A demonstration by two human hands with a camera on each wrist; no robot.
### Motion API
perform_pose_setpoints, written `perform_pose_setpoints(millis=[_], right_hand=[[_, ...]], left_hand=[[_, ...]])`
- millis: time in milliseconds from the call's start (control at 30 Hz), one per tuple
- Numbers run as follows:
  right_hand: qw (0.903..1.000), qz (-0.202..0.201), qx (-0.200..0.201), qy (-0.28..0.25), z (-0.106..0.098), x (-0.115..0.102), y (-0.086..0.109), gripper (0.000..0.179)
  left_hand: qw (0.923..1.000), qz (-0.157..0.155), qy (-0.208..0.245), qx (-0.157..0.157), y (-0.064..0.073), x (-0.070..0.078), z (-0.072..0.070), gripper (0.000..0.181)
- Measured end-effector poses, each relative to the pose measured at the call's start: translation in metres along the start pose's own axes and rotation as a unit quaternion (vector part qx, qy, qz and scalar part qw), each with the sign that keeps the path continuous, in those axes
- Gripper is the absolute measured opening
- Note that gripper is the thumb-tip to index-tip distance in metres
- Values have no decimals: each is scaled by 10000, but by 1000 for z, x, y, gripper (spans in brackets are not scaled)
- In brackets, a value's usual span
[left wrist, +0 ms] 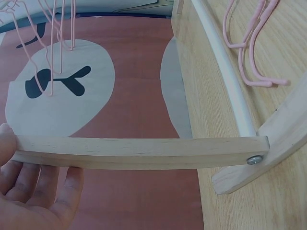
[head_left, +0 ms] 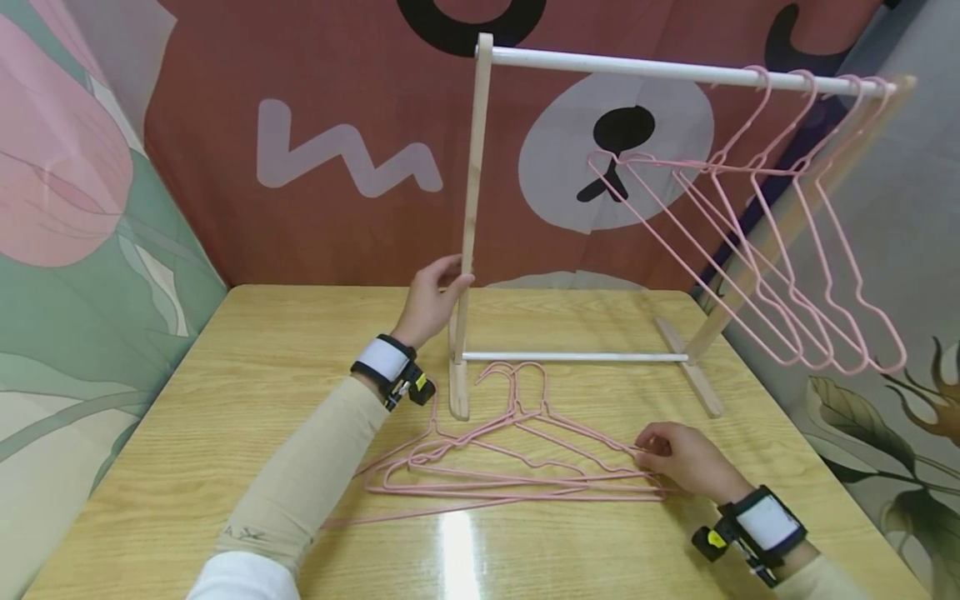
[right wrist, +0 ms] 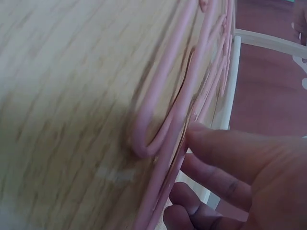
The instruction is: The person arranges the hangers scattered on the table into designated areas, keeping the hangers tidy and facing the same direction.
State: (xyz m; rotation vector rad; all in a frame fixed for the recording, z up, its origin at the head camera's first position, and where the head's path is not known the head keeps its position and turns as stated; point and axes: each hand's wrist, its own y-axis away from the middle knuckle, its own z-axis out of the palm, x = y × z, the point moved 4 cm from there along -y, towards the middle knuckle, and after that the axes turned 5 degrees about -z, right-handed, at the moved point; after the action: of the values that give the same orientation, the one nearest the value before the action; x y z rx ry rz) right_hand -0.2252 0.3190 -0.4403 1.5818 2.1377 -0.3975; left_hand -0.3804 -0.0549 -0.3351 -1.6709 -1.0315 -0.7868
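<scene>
In the head view my left hand [head_left: 429, 307] holds the left wooden post [head_left: 474, 167] of a small clothes rack. The left wrist view has the thumb on one side of that post [left wrist: 134, 153] and the fingers on the other. Several pink clothes hangers [head_left: 517, 482] lie overlapping on the table, in front of the rack. At their right end, my right hand [head_left: 693, 462] pinches one hanger between thumb and fingers. Close up in the right wrist view, the thumb of the right hand [right wrist: 259, 167] presses against the pink hanger [right wrist: 178, 108]; part of the grip is hidden.
More pink hangers [head_left: 795, 172] hang by their hooks at the right end of the rack's white top rail [head_left: 615, 63]. A white lower bar [head_left: 573, 357] joins the wooden feet [head_left: 693, 375] on the wooden table [head_left: 300, 333]. A printed cloth [head_left: 360, 233] covers the wall behind.
</scene>
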Motion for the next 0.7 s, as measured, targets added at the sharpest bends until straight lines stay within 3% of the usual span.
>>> perform_pose_setpoints(millis=[333,700], right_hand=[[9984,-296,55,485,0,-4,0,17],[9919,-998,-60,787,0,-3,-1,12]], left_hand=[[10000,9,-74,-30,1,1,0,36],[10000,17,-43,-10,0,1,0,36]])
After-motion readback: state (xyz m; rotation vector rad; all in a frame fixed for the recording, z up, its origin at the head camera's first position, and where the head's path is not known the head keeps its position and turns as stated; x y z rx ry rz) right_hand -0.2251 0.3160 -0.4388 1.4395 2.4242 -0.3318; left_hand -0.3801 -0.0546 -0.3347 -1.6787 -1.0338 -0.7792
